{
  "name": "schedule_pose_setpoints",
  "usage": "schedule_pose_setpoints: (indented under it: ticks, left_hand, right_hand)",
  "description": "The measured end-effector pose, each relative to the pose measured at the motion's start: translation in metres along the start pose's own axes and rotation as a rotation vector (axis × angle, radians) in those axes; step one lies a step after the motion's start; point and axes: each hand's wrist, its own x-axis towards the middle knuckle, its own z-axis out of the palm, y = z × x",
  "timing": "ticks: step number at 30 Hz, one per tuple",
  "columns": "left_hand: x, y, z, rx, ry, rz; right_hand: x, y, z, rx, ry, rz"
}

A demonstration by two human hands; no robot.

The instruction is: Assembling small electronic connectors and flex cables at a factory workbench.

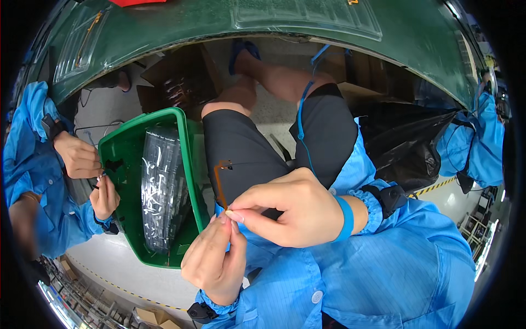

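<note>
A thin orange flex cable (220, 185) stands up from my pinched fingertips, its bent top end carrying small dark parts. My right hand (296, 211) grips its lower end between thumb and forefinger. Against the same end press the fingertips of my left hand (215, 262), closed and touching the right. A small pale bit shows where the fingertips meet. Both hands are above my lap, right of a green bin (189, 159). Inside the bin leans a stack of clear plastic trays (161, 192).
A green-topped table (181, 30) curves across the far side, bearing clear trays (307, 16) with orange strips. At left, a co-worker's hands (82, 156) hold something small beside the bin. A black plastic bag (402, 142) lies at right. A blue coiled cord (300, 118) hangs over my leg.
</note>
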Motion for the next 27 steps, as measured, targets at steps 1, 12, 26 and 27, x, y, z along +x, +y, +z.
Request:
schedule_pose_setpoints:
  ticks: [1, 12, 26, 27]
  left_hand:
    - [-0.0002, 0.0012, 0.0005, 0.026, 0.005, 0.004]
    - [-0.0025, 0.0033, 0.0036, 0.033, 0.022, -0.012]
    - [-0.0015, 0.0025, 0.0009, -0.046, -0.007, -0.044]
    - [-0.0023, 0.0036, 0.0019, -0.043, 0.01, -0.048]
  right_hand:
    - [-0.0003, 0.0001, 0.0001, -0.003, 0.011, -0.008]
    - [-0.0056, 0.0032, 0.0029, -0.012, 0.062, -0.043]
    - [-0.0099, 0.0042, 0.0032, -0.087, 0.06, -0.098]
    - [-0.0102, 0.0041, 0.0036, -0.088, 0.059, -0.098]
